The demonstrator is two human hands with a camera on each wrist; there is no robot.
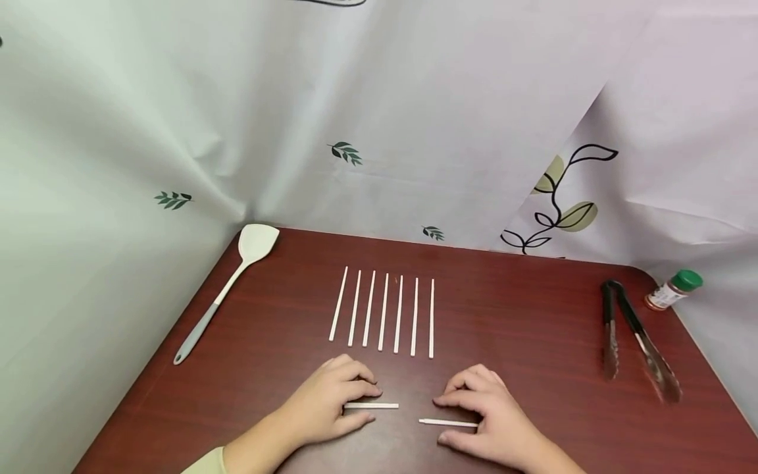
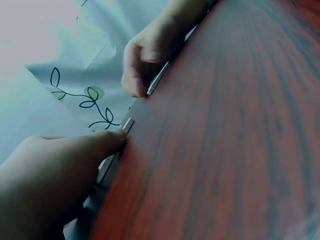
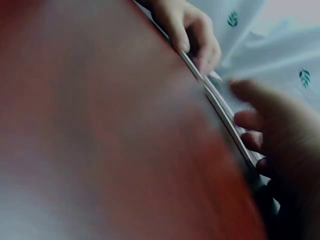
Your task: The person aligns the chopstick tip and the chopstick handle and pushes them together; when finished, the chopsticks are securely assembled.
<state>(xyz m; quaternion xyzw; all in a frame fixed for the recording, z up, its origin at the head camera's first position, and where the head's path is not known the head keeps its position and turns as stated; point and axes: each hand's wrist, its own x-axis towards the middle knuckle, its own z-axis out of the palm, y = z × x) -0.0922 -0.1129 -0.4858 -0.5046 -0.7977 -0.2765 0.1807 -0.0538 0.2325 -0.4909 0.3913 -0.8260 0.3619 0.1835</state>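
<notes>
Two thin white sticks lie crosswise near the table's front, a small gap between their ends. The left stick [image 1: 373, 406] runs between the thumb and fingers of my left hand [image 1: 331, 401], which rests on the table with the digits spread apart. Likewise, the right stick [image 1: 447, 422] lies between the parted thumb and fingers of my right hand [image 1: 488, 418]. Its left end looks narrower. In the right wrist view my right fingers [image 3: 252, 120] stand beside the stick. My palms hide the outer stick ends. Farther back, several similar white sticks [image 1: 383, 313] lie side by side.
A white spatula [image 1: 256, 243] with a grey handle lies along the table's left edge. Metal tongs [image 1: 639, 336] with black handles lie at the right, near a green-capped seasoning bottle [image 1: 666, 295]. A patterned white curtain [image 1: 414, 118] surrounds the dark red table [image 1: 521, 309].
</notes>
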